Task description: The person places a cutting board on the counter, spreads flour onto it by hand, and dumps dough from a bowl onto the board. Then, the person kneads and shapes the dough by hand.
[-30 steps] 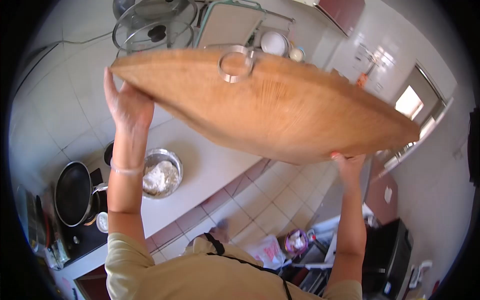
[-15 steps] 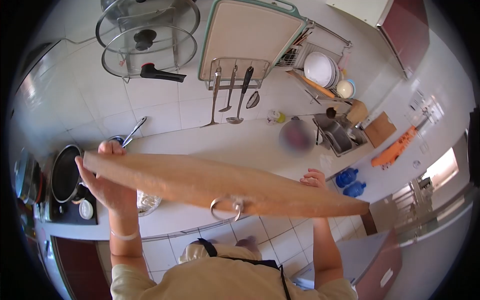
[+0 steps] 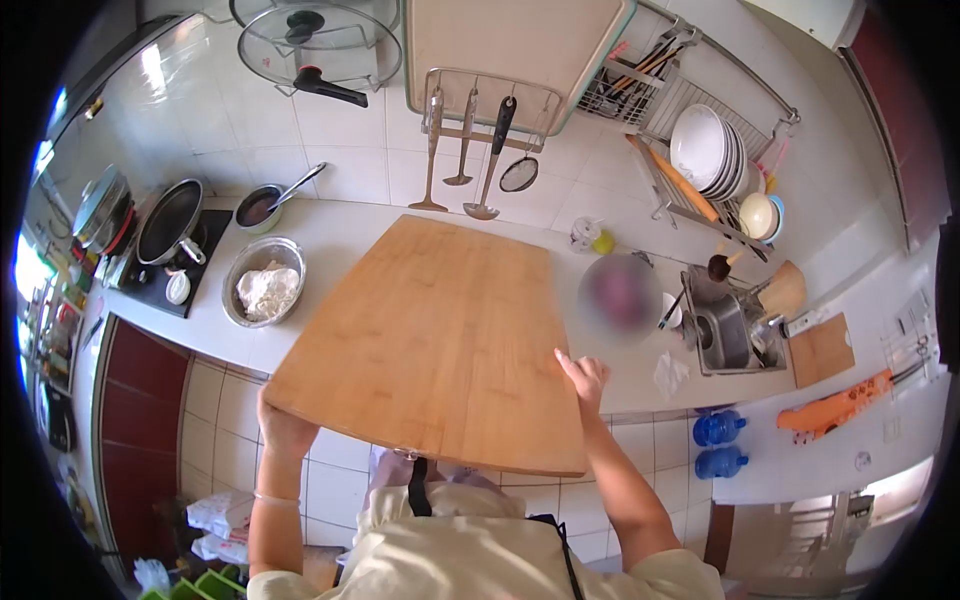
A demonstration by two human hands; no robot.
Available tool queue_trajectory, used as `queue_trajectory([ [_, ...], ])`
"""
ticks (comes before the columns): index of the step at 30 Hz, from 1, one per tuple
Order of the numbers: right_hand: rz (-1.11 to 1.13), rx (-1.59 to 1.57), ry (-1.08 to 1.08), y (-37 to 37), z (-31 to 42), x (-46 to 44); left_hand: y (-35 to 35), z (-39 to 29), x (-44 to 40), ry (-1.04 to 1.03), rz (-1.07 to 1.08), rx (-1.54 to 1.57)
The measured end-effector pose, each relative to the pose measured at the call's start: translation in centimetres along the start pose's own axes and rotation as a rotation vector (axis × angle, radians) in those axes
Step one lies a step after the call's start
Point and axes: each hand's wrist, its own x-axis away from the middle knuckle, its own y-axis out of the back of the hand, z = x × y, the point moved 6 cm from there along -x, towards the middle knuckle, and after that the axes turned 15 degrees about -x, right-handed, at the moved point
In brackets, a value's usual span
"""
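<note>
A large wooden cutting board (image 3: 440, 340) spans the middle of the head view, its broad face up and a small metal ring at its near edge. My left hand (image 3: 287, 428) grips the near left corner, with most fingers hidden beneath. At the right edge, my right hand (image 3: 582, 380) is closed on the board with the thumb on top. The far part lies over the white counter, while the near part juts past the counter's front edge. Whether its far end touches the counter I cannot tell. Left of the board, a metal bowl (image 3: 236, 300) contains white dough or flour.
A frying pan (image 3: 170, 225) is on the stove at left, beside a small pot (image 3: 262, 208) with a spoon. Ladles (image 3: 482, 210) hang on the wall. On the right are a blurred round object (image 3: 620, 295), a sink (image 3: 728, 340) and a rack of white bowls (image 3: 697, 145).
The board has tipped from nearly edge-on to flatter, showing its broad face over the counter. Both hands still hold it, the left now lower at the near corner.
</note>
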Motion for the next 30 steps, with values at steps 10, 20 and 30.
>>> queue_trajectory([
  [10,0.18,0.209,0.137,-7.9,-10.6,6.8,4.5,16.3,5.6,0.352,-0.045,0.255],
  [20,0.347,0.109,0.154,-14.2,-9.7,5.4,12.3,21.2,6.2,0.31,-0.24,0.181],
  [30,0.502,0.003,0.146,-11.7,-8.8,1.1,15.6,27.4,4.3,0.338,-0.334,0.248],
])
